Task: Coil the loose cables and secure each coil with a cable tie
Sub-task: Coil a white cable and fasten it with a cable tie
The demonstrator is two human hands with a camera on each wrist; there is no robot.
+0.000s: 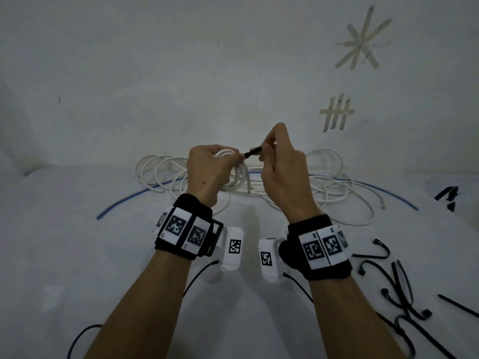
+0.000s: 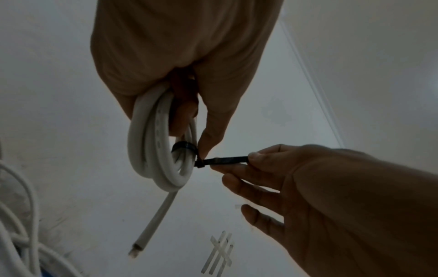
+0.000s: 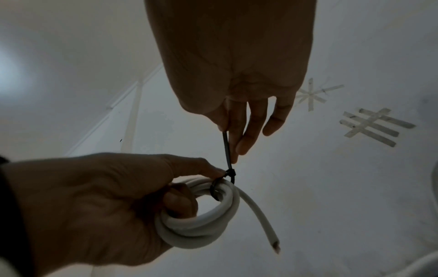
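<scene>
The left hand [image 2: 166,61] grips the small coil of thick white cable [image 2: 161,142] above the bench; the right hand [image 2: 331,196] pinches the black plastic cable tie [image 2: 225,160], its tail pointing rightward from the coil, so tightening looks like a rightward pull.

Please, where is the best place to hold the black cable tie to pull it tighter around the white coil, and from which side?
Probably grip the cable tie on its free tail just past the locking head, coming from the right. The tail points away from the white coil, which the left hand steadies. The right hand already pinches it there.
</scene>
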